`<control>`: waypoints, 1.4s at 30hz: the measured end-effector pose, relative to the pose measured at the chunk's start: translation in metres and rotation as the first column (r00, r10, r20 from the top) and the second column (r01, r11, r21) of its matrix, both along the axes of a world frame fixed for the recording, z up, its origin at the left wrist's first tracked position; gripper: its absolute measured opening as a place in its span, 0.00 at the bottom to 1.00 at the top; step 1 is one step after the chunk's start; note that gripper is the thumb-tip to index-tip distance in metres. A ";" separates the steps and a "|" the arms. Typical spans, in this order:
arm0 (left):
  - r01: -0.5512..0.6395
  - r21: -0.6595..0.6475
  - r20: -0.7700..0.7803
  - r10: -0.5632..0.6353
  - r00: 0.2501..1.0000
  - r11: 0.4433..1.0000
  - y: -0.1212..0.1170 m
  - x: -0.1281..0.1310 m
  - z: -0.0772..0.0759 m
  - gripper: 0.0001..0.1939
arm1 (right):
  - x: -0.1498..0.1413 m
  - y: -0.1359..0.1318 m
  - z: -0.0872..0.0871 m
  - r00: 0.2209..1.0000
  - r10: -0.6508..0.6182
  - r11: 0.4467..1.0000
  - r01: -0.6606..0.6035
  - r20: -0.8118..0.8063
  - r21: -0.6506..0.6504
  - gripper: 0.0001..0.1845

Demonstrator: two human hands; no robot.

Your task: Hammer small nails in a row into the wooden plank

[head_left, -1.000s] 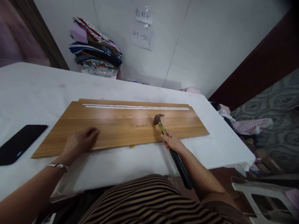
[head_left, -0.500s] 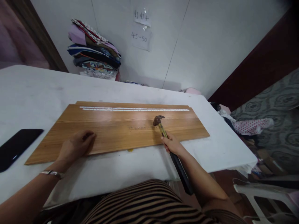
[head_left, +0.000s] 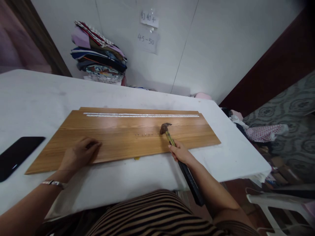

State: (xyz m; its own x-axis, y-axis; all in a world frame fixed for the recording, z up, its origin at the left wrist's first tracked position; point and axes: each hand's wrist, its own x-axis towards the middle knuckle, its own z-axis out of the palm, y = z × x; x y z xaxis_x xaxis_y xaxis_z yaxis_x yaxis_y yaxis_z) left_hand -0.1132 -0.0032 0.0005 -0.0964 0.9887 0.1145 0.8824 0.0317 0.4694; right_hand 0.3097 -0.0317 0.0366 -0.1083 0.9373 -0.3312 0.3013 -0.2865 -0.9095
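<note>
My right hand point(head_left: 180, 152) is wrapped round the handle of a claw hammer point(head_left: 165, 128), whose rusty head is over the middle of a wooden board point(head_left: 118, 144). Left of the hammer head, several small nails point(head_left: 145, 134) make a short row across the board. My left hand point(head_left: 80, 152) rests on the board's left part with curled fingers, thumb and index finger close together. Anything inside those fingers is hidden. Two white measuring strips point(head_left: 141, 115) run along the board's far side.
The board lies on a white table point(head_left: 233, 147). A black phone point(head_left: 18, 155) is at the left, and a pile of folded clothes point(head_left: 100, 55) stands by the wall. Handwritten paper signs point(head_left: 147, 39) hang above. To the lower right is a white plastic chair point(head_left: 268, 205).
The hammer head has shifted very slightly left and down, along with my right hand. My left hand stays in place on the board.
</note>
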 end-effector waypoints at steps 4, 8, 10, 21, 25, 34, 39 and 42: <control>0.006 -0.046 0.000 -0.006 1.000 0.999 -0.001 0.002 0.004 0.24 | 0.001 0.000 -0.003 1.000 -0.004 0.999 0.005 -0.015 0.035 0.12; 0.017 -0.052 -0.014 -0.018 1.000 0.998 -0.001 0.001 0.002 0.25 | 0.001 0.000 -0.004 1.000 0.009 1.000 -0.009 -0.001 0.023 0.13; 0.026 -0.049 -0.014 -0.027 1.000 0.998 -0.001 0.000 0.000 0.25 | 0.001 0.000 -0.003 1.000 0.007 1.000 -0.006 -0.013 0.018 0.13; -0.008 -0.060 -0.024 0.006 1.000 0.998 -0.003 0.002 0.001 0.26 | 0.000 0.001 -0.001 0.999 0.006 1.000 -0.005 -0.037 0.025 0.17; 0.005 -0.059 -0.030 -0.007 1.000 0.998 -0.002 0.001 0.000 0.28 | 0.000 0.000 0.001 0.999 -0.008 1.000 0.009 -0.041 0.028 0.17; -0.014 -0.081 -0.011 0.013 1.000 0.997 0.000 -0.002 -0.004 0.26 | -0.001 0.000 0.002 1.000 -0.001 1.000 0.000 0.018 0.015 0.10; -0.054 -0.076 -0.016 0.053 0.998 0.996 -0.001 0.003 0.005 0.24 | 0.000 0.002 -0.001 1.000 -0.002 1.000 0.002 0.005 0.028 0.09; -0.085 -0.094 -0.017 0.083 0.996 0.992 -0.002 0.006 0.010 0.23 | 0.000 0.003 -0.003 1.000 0.006 1.000 -0.005 -0.005 0.022 0.09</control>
State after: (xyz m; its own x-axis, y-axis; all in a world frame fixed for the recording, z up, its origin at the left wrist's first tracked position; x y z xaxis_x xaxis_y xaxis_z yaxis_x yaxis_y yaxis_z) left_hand -0.1071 -0.0057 0.0101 -0.1787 0.9836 0.0225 0.8807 0.1497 0.4494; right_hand 0.3098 -0.0285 0.0333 -0.1152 0.9437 -0.3102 0.2981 -0.2651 -0.9170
